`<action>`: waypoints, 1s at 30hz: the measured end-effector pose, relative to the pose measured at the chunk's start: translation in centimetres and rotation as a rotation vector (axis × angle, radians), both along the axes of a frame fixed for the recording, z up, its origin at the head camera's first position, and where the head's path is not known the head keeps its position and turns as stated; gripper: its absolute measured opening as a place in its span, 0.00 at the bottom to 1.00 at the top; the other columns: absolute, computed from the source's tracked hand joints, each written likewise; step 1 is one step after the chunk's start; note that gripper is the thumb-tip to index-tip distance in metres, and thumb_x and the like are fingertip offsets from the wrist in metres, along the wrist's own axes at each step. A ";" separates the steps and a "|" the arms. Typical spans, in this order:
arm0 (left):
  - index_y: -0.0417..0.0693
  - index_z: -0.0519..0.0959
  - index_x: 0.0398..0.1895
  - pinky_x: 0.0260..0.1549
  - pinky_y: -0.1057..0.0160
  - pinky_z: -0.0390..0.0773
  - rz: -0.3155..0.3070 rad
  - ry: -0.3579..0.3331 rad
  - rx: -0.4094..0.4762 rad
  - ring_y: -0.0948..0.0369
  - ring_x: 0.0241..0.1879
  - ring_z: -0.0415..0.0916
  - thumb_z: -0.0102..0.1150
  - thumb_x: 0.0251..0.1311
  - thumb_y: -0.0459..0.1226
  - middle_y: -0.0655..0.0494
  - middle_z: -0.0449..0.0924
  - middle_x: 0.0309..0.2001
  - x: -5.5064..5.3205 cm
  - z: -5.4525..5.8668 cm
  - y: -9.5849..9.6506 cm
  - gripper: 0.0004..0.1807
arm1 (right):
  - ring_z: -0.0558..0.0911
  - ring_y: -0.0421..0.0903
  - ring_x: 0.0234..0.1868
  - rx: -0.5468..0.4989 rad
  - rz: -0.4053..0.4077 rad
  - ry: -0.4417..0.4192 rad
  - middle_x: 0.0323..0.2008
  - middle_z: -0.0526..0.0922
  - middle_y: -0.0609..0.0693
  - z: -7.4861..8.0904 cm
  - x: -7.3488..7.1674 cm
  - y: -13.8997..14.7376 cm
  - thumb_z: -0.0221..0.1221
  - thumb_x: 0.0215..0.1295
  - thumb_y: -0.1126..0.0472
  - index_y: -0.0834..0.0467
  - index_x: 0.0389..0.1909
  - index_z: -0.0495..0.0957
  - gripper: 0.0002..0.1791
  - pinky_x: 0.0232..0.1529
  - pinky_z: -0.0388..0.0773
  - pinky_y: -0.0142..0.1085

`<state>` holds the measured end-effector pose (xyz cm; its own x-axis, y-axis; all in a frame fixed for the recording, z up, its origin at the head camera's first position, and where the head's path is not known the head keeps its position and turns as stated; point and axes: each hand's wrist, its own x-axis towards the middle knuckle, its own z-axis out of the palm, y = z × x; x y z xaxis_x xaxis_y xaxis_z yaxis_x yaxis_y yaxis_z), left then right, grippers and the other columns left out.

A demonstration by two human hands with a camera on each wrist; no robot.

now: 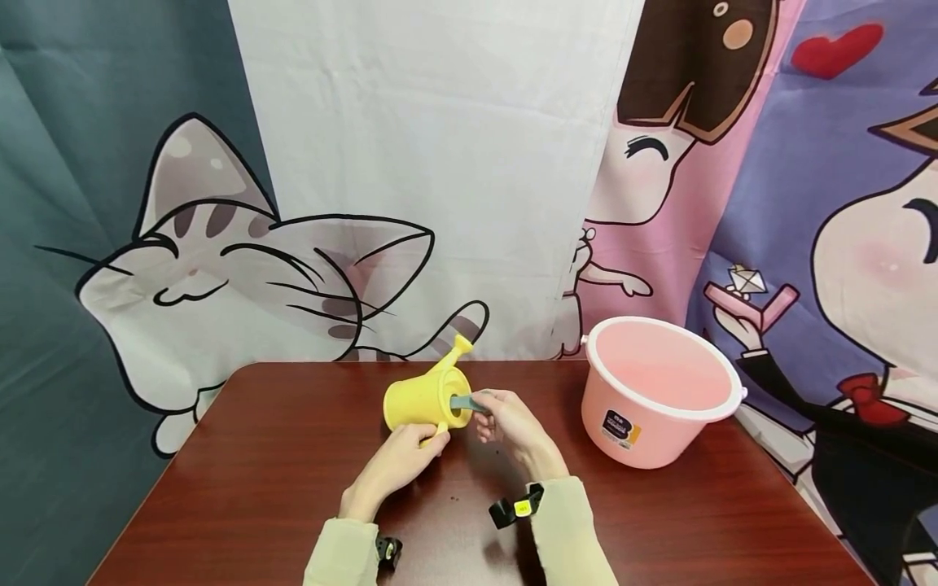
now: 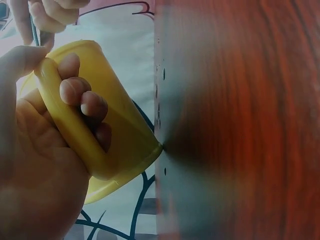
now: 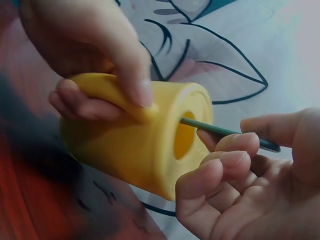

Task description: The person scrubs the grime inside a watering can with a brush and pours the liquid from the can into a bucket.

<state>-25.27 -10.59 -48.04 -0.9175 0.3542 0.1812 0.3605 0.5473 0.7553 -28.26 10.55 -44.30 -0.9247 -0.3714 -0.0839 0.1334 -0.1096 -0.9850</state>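
Note:
A yellow watering can (image 1: 412, 404) is tilted over, its opening toward the right and its spout pointing up and away. My left hand (image 1: 399, 462) grips its handle, the fingers wrapped round it in the left wrist view. In the left wrist view the can's base edge (image 2: 159, 149) appears to meet the tabletop. My right hand (image 1: 515, 430) pinches a thin grey-green stick-like tool (image 3: 215, 128) between thumb and fingers. The tool's far end reaches into the can's opening and is hidden inside, so its kind cannot be told.
A pink bucket (image 1: 611, 407) with a white rim stands on the table to the right of my right hand. The dark red-brown table (image 1: 271, 464) ends at a cartoon-printed cloth (image 1: 440, 163) behind it.

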 end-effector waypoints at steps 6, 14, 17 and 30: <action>0.53 0.66 0.16 0.19 0.68 0.65 0.009 -0.018 0.004 0.68 0.15 0.59 0.52 0.71 0.46 0.65 0.60 0.14 0.1 0.0 0.0 0.22 | 0.63 0.44 0.17 -0.002 0.031 -0.016 0.19 0.63 0.50 -0.4 0.2 -1.2 0.51 0.74 0.59 0.67 0.38 0.71 0.13 0.23 0.66 0.35; 0.53 0.67 0.16 0.19 0.69 0.64 0.004 -0.009 -0.002 0.68 0.15 0.59 0.52 0.71 0.47 0.65 0.60 0.14 -0.1 0.0 0.0 0.22 | 0.63 0.43 0.18 -0.017 0.014 -0.024 0.19 0.64 0.49 -0.3 0.2 -1.2 0.52 0.73 0.59 0.65 0.37 0.71 0.11 0.23 0.62 0.34; 0.53 0.67 0.16 0.20 0.68 0.64 0.001 -0.004 -0.001 0.68 0.16 0.59 0.52 0.71 0.47 0.65 0.60 0.14 -0.1 0.1 0.0 0.23 | 0.63 0.43 0.18 -0.014 0.001 -0.029 0.20 0.64 0.49 -0.2 0.1 -0.9 0.51 0.73 0.60 0.65 0.38 0.72 0.11 0.22 0.63 0.34; 0.53 0.65 0.16 0.19 0.68 0.63 -0.003 0.009 0.003 0.68 0.16 0.58 0.52 0.72 0.45 0.65 0.59 0.14 0.1 0.0 0.1 0.22 | 0.64 0.45 0.18 0.016 -0.013 0.026 0.19 0.64 0.51 0.4 0.0 1.3 0.49 0.71 0.61 0.63 0.32 0.76 0.11 0.23 0.65 0.36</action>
